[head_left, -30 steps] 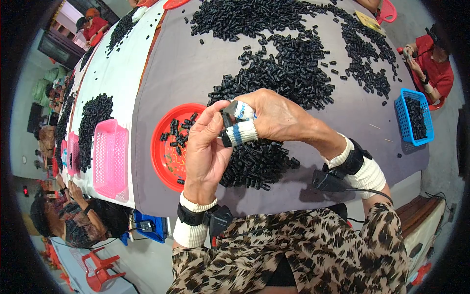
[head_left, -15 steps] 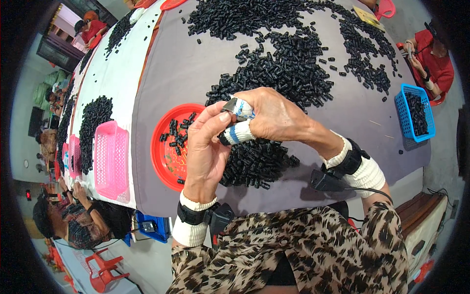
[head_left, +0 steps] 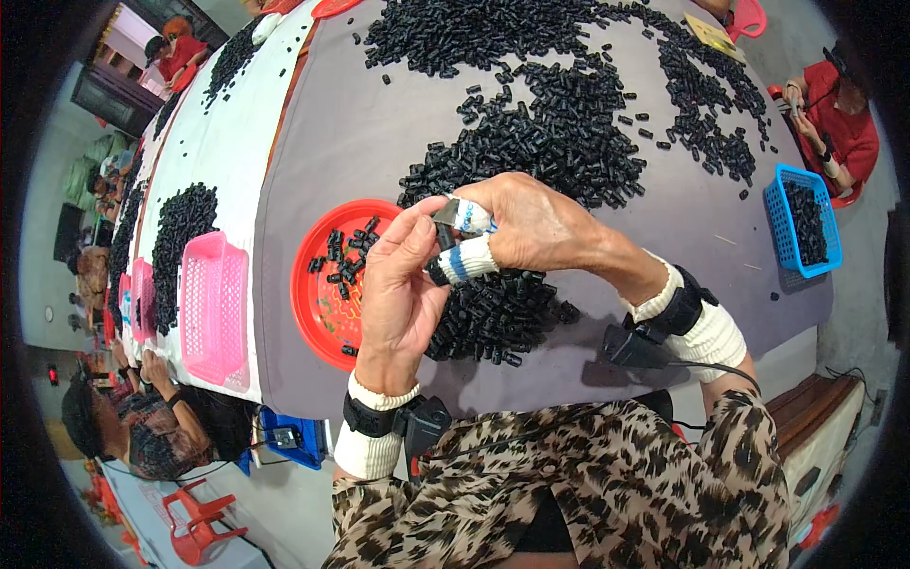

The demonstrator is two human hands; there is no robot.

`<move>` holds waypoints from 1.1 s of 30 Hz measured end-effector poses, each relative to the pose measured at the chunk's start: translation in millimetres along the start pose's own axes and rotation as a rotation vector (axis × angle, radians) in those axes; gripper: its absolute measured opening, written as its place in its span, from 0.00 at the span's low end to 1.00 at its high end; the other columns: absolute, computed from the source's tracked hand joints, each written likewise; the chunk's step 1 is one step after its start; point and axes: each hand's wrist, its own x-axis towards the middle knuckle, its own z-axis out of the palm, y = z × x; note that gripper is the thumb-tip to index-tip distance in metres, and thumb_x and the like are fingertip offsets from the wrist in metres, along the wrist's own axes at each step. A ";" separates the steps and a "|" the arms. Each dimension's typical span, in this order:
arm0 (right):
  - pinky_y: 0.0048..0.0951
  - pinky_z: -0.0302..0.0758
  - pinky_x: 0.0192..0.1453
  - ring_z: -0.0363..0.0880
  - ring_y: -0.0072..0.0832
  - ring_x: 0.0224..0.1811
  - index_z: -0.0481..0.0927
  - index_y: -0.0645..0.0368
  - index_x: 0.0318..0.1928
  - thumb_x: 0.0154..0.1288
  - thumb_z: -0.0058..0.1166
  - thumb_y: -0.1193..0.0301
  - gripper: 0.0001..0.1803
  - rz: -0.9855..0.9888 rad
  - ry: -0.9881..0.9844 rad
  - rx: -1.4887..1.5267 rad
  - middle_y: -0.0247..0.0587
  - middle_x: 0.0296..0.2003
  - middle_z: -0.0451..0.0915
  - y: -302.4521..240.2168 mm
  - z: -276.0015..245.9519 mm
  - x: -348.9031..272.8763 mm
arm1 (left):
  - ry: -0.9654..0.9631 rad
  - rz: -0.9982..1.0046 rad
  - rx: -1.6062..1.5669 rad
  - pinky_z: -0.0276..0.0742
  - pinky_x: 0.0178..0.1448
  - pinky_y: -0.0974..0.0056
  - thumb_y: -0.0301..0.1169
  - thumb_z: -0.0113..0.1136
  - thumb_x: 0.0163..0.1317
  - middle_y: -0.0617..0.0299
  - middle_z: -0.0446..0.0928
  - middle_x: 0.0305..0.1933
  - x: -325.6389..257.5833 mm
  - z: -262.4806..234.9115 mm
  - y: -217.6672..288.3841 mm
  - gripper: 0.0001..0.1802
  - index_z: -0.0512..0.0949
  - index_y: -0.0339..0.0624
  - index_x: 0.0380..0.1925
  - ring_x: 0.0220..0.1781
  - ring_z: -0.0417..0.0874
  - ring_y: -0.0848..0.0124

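Observation:
My left hand [head_left: 400, 284] is closed in a pinch, its fingertips at a small black cylindrical part [head_left: 445, 237] that shows between my two hands. Close against it, my right hand [head_left: 531, 223] is bent round, with white wrapping on one finger and a white sleeve with a blue stripe [head_left: 464, 261] on another. A small grey metal blade-like piece [head_left: 444, 212] sticks out at the wrapped fingertip of my right hand, touching or nearly touching the part. Below my hands lies a pile of like black parts [head_left: 502, 318]. The red plate [head_left: 305, 318] beside my left hand holds several more.
Larger heaps of black parts [head_left: 531, 133] cover the grey table [head_left: 313, 123]. A blue basket [head_left: 834, 237] of parts stands at the right edge, near a person in red [head_left: 839, 123]. Pink baskets [head_left: 213, 313] stand on the white table to the left, where another person [head_left: 152, 417] sits.
The fingers of my left hand have shifted slightly, and the black part now shows more plainly below the blade-like piece. Both forearms stay almost where they were.

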 end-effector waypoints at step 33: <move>0.31 0.69 0.28 0.72 0.28 0.21 0.76 0.63 0.26 0.49 0.60 0.55 0.21 0.000 -0.012 -0.014 0.39 0.19 0.75 3.4 1.8 -2.9 | -0.013 0.010 0.017 0.78 0.46 0.65 0.27 0.52 0.62 0.56 0.77 0.40 0.7 0.5 -2.7 0.13 0.72 0.32 0.46 0.40 0.80 0.71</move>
